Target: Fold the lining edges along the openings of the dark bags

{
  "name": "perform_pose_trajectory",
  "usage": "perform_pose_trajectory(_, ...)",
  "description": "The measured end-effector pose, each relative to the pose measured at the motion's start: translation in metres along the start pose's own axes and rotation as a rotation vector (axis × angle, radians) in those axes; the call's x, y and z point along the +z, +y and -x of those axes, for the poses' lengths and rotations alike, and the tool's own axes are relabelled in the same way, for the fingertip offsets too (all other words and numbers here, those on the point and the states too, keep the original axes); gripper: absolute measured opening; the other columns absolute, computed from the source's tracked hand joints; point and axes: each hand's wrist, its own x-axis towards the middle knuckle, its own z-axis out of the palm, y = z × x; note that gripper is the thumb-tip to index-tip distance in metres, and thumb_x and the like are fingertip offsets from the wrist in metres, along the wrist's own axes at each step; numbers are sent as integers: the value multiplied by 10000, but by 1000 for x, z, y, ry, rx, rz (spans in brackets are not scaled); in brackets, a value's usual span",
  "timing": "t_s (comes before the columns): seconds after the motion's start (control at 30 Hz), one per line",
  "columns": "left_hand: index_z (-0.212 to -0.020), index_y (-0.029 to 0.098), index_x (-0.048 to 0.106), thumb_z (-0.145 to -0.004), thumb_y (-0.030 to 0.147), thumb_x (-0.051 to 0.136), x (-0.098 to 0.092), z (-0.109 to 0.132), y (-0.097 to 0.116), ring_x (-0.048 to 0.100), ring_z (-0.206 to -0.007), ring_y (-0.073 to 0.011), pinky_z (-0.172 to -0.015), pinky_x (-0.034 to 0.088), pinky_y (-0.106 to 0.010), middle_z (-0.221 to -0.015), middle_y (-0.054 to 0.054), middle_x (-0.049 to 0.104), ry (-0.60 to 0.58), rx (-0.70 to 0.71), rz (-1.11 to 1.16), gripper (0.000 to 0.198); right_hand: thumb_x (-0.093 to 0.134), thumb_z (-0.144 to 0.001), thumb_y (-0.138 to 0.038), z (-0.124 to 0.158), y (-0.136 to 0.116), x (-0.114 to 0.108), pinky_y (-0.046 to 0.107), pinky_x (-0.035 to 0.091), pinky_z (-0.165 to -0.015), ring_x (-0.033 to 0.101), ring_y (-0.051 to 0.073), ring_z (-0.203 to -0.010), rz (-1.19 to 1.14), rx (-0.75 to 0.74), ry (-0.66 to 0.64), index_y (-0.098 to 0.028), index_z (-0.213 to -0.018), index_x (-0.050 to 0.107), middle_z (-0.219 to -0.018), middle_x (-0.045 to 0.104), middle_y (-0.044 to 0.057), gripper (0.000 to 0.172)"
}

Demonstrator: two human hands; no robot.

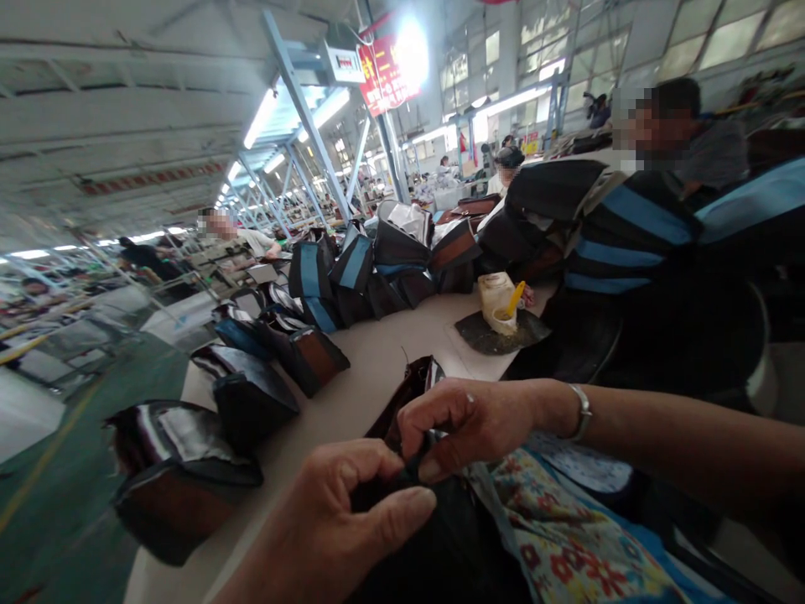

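Left hand (352, 524) at 6 o'clock, thumb and fingers pinching the bag (412, 387). Right hand (475, 424) just above, pinching the same bag edge, fingertips meeting the left's. Bag lies at the near table (371, 361) edge. Bag row (251, 394) at 9–11 o'clock. Glue pot (495, 300) at 1. Co-worker (685, 147) at 2.

- Dark folded bags (314, 352) line the pale table (371, 369).
- A yellowish glue pot (498, 304) (brush inside) sits on a dark mat (484, 335).
- A co-worker (660, 243) sits opposite.
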Motion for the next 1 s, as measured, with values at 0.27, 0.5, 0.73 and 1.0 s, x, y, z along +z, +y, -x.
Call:
perform_pose_trajectory(0.27, -619, 175, 523, -801, 415, 507, 6, 0, 6, 373, -590, -107, -548, 287, -245, -616, 40, 391, 47, -20, -33, 301, 637, -922, -227, 3, 4, -2, 197, 399, -610, 493, 84, -681, 28, 23, -14, -94, -964, 626, -819, 574, 1, 140)
perform_pose_trajectory(0.5, -640, 176, 511, -826, 376, 489, 6, 0, 7, 369, -620, -111, -555, 293, -242, -645, 33, 386, 24, 16, -8, 274, 770, -803, -383, 6, -9, 3, 204, 388, -584, 486, 106, -691, 192, 107, 112, -136, -988, 612, -827, 576, -12, 347)
perform_pose_trajectory(0.73, -684, 164, 541, -849, 420, 489, 7, -3, 1, 388, -627, -113, -549, 296, -241, -669, 26, 398, -16, 46, 34, 308, 672, -751, -187, 2, -16, 9, 192, 370, -552, 471, 100, -653, 286, 196, 210, -143, -874, 606, -763, 564, -25, 146)
perform_pose_trajectory(1.0, -694, 161, 547, -868, 437, 480, 11, -11, -1, 344, -612, -105, -538, 266, -241, -663, 34, 362, 1, -12, -30, 333, 630, -762, -136, 2, -13, 14, 181, 377, -537, 492, 89, -618, 278, 158, 240, -136, -879, 624, -734, 597, -27, 117)
